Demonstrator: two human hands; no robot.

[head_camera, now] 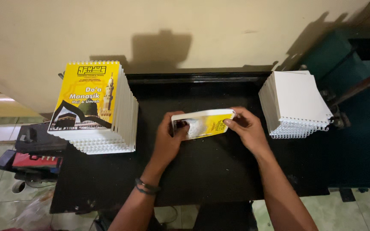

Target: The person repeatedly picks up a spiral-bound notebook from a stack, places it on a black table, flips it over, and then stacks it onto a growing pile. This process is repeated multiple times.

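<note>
A small booklet [205, 122] with a yellow cover and white page edges is held just above the middle of a black table [210, 175]. My left hand [168, 139] grips its left end, thumb over the cover. My right hand [246, 128] grips its right end. A dark bracelet circles my left wrist.
A tall stack of spiral-bound yellow-covered booklets [93, 107] stands at the table's left. A stack of white spiral-bound booklets [294, 105] lies at the right, bindings toward me. A beige wall is behind, teal machinery [356, 85] at the right, and red and black items [31, 158] on the floor at the left.
</note>
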